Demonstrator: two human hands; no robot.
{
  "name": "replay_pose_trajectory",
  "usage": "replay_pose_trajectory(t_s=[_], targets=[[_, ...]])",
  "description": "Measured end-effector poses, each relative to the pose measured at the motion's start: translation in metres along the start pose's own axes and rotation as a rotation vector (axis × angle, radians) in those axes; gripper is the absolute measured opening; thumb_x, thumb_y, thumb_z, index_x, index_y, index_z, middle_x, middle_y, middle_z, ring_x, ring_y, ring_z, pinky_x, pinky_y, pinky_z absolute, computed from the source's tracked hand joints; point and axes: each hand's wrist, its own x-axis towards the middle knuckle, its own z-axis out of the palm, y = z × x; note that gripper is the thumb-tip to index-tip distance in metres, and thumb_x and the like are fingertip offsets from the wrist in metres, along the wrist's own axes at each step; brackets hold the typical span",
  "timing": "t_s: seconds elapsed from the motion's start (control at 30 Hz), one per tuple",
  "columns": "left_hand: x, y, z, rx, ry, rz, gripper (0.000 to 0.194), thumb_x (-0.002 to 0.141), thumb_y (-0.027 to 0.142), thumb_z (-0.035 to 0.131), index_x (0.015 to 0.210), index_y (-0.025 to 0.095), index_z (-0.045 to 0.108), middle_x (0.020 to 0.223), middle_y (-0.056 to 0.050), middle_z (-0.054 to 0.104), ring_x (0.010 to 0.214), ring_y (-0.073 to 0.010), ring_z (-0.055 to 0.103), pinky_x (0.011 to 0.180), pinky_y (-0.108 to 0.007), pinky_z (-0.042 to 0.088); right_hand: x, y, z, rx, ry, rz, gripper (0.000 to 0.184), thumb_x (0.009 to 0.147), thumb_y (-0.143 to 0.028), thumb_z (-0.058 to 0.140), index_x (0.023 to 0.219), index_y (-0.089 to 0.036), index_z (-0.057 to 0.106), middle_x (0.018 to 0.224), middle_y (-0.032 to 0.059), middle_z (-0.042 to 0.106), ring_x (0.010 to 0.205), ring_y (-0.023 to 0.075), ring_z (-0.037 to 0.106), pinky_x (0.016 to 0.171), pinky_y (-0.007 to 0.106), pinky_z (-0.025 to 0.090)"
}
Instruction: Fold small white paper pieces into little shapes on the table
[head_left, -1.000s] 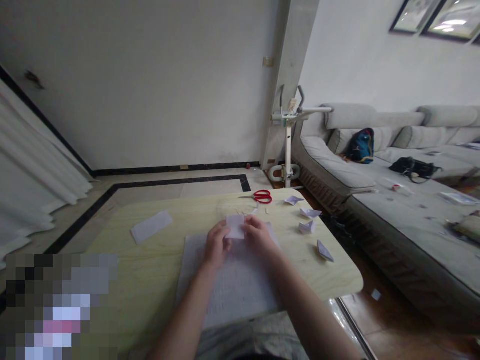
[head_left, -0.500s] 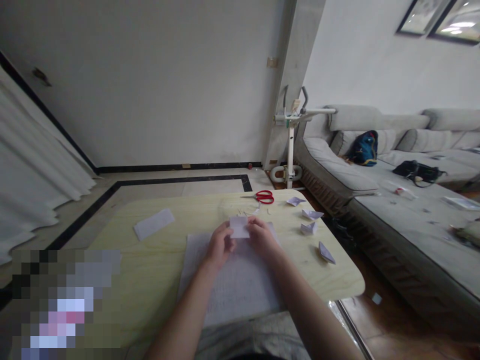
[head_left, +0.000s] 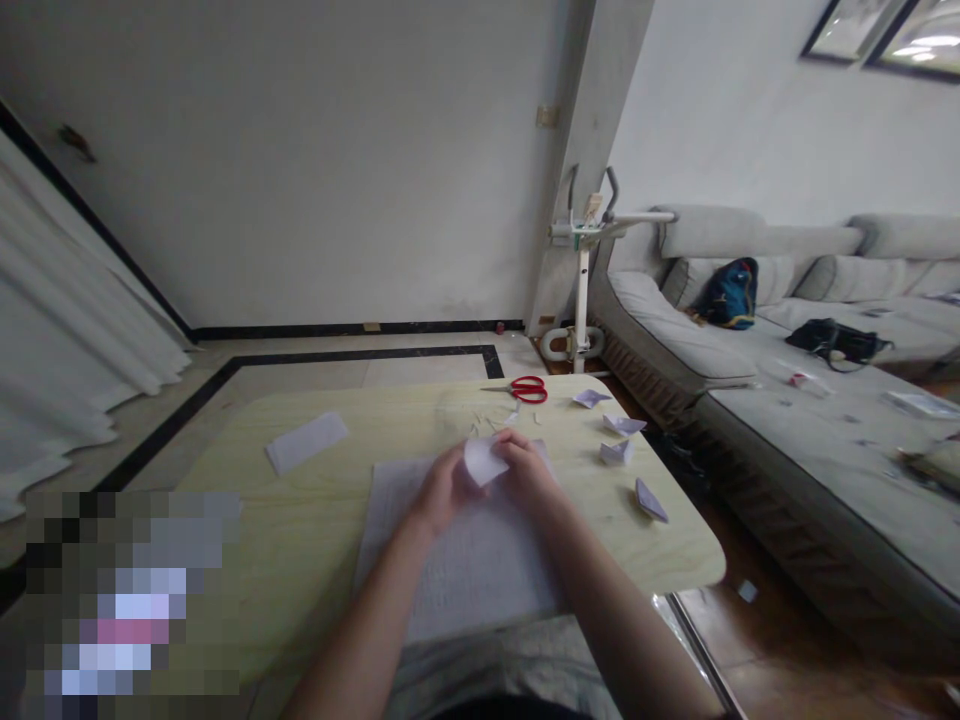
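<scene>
Both of my hands meet over the middle of a pale wooden table (head_left: pixel 300 540). My left hand (head_left: pixel 441 490) and my right hand (head_left: pixel 529 472) pinch a small white folded paper (head_left: pixel 482 459) between their fingertips, and the paper is tilted. Under my hands lies a large white sheet (head_left: pixel 465 560). Red-handled scissors (head_left: pixel 525 389) rest at the table's far edge. Several small folded paper pieces (head_left: pixel 619 451) lie to the right of my hands.
A loose white slip (head_left: pixel 306 441) lies on the table's left part. A grey sofa (head_left: pixel 787 400) with a blue bag (head_left: pixel 726 292) stands to the right. A white stand (head_left: pixel 581 290) is beyond the table, and white curtains (head_left: pixel 67 360) hang at the left.
The small paper was held flat and square before; now it is turned and tilted between my fingers. My hands stayed in the same spot.
</scene>
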Motion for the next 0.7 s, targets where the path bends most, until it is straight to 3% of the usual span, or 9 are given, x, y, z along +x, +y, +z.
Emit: replay_pose_trajectory(t_s=[0.17,0.37,0.5,0.7], targets=[[-0.004,0.000,0.003,0.036,-0.114,-0.061,0.029,0.074,0.036,0.067,0.094,0.014,0.068,0.075,-0.007,0.070,0.060,-0.0183,0.064,0.050,-0.029,0.052,-0.003,-0.002,0.002,0.171,-0.097,0.101,0.017,0.065,-0.027,0.062,0.077,-0.022,0.051,0.051,-0.0058,0.053,0.033,0.0112,0.043,0.032,0.023,0.034],[-0.008,0.003,0.003,0.103,-0.182,-0.046,0.025,0.076,0.034,0.069,0.091,0.015,0.066,0.075,-0.006,0.069,0.061,-0.0176,0.065,0.054,-0.028,0.052,-0.004,-0.006,0.000,0.184,-0.192,0.126,0.022,0.069,-0.031,0.066,0.086,-0.021,0.056,0.045,-0.0084,0.044,0.034,0.0105,0.039,0.032,0.022,0.037],[-0.008,0.007,0.002,0.117,-0.124,0.055,0.028,0.073,0.032,0.072,0.095,0.016,0.065,0.081,-0.006,0.070,0.064,-0.0161,0.066,0.057,-0.027,0.052,0.001,-0.006,0.000,0.239,-0.154,0.102,0.026,0.071,-0.037,0.066,0.089,-0.020,0.058,0.056,-0.0053,0.049,0.045,0.0111,0.045,0.040,0.022,0.041],[-0.008,0.012,0.007,0.131,-0.042,0.173,0.033,0.069,0.030,0.075,0.097,0.014,0.066,0.089,-0.006,0.072,0.072,-0.0161,0.067,0.065,-0.027,0.052,0.003,0.000,-0.001,0.248,-0.135,0.043,0.030,0.070,-0.041,0.072,0.089,-0.020,0.061,0.058,-0.0056,0.049,0.048,0.0084,0.042,0.047,0.020,0.037]])
